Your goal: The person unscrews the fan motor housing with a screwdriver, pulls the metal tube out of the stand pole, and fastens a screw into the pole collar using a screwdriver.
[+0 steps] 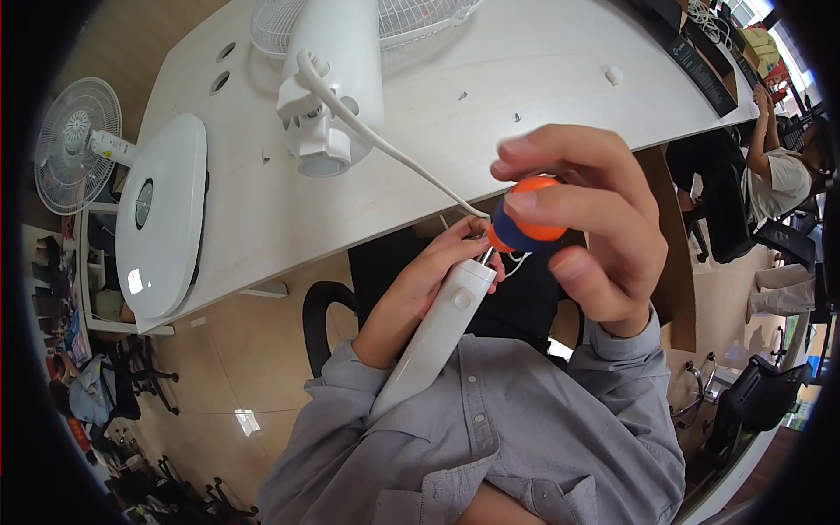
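My left hand [420,273] is wrapped round a white fan pole [427,337] that leans against my shirt, its top end pointing up to the right. Round the handle of an orange and dark blue screwdriver [530,214] curl the fingers of my right hand [612,219], loosely, with the thumb lower down. The screwdriver's metal shaft reaches the pole's top end; the tip is hidden. A white cord [385,144] runs from the fan head [337,79] on the table towards my left fingers.
A white fan base [162,219] lies at the left of the table [420,114]. Small screws [516,116] and a white piece [614,76] lie farther back. Another fan [79,144] stands beyond the left edge. A person [774,179] sits at the right, near black chairs [757,402].
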`<action>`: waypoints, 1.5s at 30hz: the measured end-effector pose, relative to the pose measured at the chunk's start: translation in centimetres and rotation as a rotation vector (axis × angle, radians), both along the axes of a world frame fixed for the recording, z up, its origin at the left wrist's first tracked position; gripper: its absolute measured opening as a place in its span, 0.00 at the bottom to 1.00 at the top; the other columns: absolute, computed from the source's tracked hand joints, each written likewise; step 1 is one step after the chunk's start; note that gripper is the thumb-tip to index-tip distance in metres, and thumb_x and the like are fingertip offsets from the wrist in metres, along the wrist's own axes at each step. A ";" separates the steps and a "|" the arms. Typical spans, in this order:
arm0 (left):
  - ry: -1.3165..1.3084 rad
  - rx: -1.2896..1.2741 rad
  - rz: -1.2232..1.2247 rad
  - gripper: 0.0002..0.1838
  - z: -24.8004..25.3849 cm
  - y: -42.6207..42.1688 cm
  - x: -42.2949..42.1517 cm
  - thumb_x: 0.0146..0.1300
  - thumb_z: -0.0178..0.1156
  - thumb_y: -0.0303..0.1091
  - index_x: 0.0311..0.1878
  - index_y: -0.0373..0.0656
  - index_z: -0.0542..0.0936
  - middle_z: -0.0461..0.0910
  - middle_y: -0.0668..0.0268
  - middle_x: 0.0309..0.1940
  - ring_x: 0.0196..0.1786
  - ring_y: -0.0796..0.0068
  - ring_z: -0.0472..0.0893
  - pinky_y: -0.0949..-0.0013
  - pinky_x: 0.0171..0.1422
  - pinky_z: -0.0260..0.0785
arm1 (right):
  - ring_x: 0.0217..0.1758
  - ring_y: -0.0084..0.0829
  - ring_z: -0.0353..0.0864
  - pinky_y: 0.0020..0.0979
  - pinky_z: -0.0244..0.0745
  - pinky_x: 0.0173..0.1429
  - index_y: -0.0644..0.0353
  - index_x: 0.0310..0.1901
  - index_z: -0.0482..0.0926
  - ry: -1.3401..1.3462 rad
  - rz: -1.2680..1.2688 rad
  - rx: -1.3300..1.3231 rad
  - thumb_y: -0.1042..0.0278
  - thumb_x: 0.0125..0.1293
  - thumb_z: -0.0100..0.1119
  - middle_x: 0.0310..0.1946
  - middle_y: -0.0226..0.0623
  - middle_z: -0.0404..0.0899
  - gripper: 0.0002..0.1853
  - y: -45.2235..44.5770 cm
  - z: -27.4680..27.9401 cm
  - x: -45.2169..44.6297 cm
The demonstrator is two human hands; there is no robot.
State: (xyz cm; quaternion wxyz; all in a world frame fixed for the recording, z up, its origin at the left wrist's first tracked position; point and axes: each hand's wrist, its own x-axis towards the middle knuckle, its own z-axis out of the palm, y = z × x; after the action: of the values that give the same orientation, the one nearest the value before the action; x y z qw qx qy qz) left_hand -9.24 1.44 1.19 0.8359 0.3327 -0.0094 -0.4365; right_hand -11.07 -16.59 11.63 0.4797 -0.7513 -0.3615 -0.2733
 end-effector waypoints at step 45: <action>0.069 -0.058 -0.141 0.10 -5.5 -0.3 1.7 0.78 0.56 0.36 0.55 0.43 0.71 0.83 0.58 0.35 0.37 0.65 0.88 0.65 0.38 0.83 | 0.50 0.44 0.83 0.37 0.79 0.52 0.56 0.37 0.88 0.087 0.034 0.053 0.64 0.64 0.71 0.49 0.49 0.82 0.06 -0.6 0.1 -0.6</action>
State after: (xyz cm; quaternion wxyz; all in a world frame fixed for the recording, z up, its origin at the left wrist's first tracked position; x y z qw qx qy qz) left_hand -7.55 1.14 -4.26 0.8123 0.2917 -0.0166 -0.5048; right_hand -11.66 -17.19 11.76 0.5191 -0.7433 -0.3459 -0.2416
